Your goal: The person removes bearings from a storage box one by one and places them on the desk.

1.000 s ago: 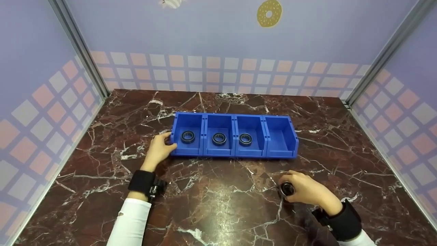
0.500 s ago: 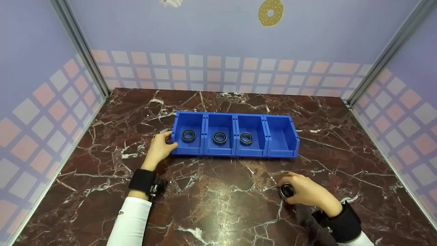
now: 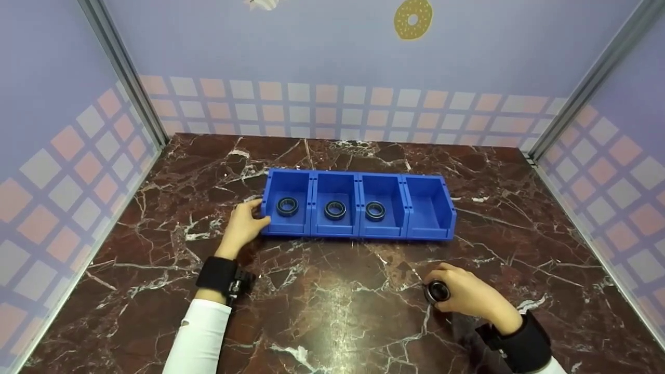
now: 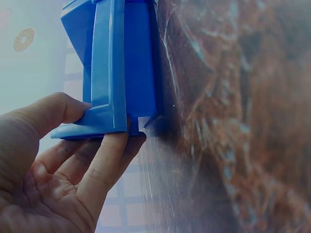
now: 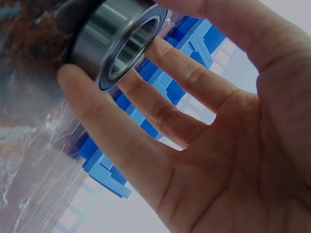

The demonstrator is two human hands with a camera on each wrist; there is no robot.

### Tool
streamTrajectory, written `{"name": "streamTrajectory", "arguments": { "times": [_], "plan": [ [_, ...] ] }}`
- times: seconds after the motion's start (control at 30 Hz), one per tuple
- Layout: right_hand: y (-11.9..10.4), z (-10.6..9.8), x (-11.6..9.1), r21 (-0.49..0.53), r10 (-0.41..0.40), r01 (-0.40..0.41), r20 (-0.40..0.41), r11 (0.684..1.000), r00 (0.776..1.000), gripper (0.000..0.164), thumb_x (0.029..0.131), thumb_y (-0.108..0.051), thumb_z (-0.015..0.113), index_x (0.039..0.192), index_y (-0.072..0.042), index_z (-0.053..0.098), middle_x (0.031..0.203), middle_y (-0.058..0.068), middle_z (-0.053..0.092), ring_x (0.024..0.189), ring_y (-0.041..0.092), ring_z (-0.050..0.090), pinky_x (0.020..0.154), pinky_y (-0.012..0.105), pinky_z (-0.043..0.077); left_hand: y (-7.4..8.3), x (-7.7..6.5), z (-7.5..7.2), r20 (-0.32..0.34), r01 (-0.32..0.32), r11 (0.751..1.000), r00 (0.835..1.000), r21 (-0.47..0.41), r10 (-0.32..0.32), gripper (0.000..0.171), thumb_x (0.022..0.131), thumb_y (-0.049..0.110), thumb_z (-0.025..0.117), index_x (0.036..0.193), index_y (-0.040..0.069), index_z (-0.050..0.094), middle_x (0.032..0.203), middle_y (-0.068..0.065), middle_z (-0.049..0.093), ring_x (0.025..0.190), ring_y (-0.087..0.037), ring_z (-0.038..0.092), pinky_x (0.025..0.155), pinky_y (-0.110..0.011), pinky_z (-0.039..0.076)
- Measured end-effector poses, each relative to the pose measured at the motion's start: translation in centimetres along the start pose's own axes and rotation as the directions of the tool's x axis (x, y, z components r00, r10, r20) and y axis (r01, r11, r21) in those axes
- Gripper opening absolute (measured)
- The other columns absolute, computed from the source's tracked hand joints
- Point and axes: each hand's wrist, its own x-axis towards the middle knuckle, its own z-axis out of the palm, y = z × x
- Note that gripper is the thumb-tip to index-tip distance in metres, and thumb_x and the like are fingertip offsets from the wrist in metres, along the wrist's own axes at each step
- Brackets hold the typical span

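Observation:
Four-sided blue bins stand joined in a row on the marble-patterned table. One ball bearing lies in the leftmost bin, another bearing in the second and a third bearing in the third. The rightmost bin holds nothing visible. My left hand grips the row's left side wall; in the left wrist view the thumb is on one side of the blue wall, fingers on the other. To the front right, my right hand holds a bearing by its outer rim, near the tabletop.
Patterned panels enclose the table at the back and both sides, with metal posts in the corners. Bare tabletop lies between the bins and the front edge of the view.
My right hand and its bearing have shifted very slightly toward me. The left hand keeps its grip on the bin, and the bearings in the bins stay put.

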Motion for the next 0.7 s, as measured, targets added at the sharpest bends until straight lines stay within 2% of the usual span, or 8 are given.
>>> {"name": "streamTrajectory", "arguments": {
  "times": [0.27, 0.5, 0.7],
  "plan": [
    [-0.18, 0.31, -0.15, -0.010, 0.019, -0.019, -0.010, 1.000, 1.000, 0.040, 0.073, -0.005, 0.083, 0.112, -0.009, 0.073, 0.108, 0.006, 0.066, 0.091, 0.024, 0.067, 0.075, 0.035, 0.055, 0.05, -0.05, 0.04, 0.004, 0.004, 1.000, 1.000, 0.011, -0.004, 0.059, 0.094, 0.007, 0.062, 0.148, -0.012, 0.045, 0.143, -0.033, 0.057, 0.135, -0.045, 0.057, 0.114, -0.053, 0.047],
    [-0.21, 0.56, -0.19, -0.038, -0.001, -0.001, -0.040, 0.999, 0.999, 0.041, 0.070, -0.004, 0.082, 0.110, -0.009, 0.074, 0.103, 0.004, 0.065, 0.086, 0.018, 0.063, 0.073, 0.033, 0.051, 0.19, -0.23, 0.04, 0.004, 0.000, 1.000, 1.000, 0.013, 0.000, 0.059, 0.094, 0.006, 0.062, 0.148, -0.011, 0.045, 0.142, -0.033, 0.058, 0.135, -0.044, 0.057, 0.113, -0.053, 0.047],
    [-0.31, 0.60, -0.25, -0.030, 0.013, -0.014, -0.021, 0.999, 1.000, 0.041, 0.074, -0.004, 0.082, 0.114, -0.007, 0.073, 0.106, 0.007, 0.066, 0.089, 0.023, 0.065, 0.073, 0.034, 0.053, 0.21, -0.18, 0.05, -0.012, -0.012, 1.000, 1.000, 0.006, 0.012, 0.058, 0.093, 0.005, 0.062, 0.146, -0.012, 0.048, 0.139, -0.033, 0.060, 0.132, -0.044, 0.059, 0.112, -0.053, 0.049]
  ]
}}
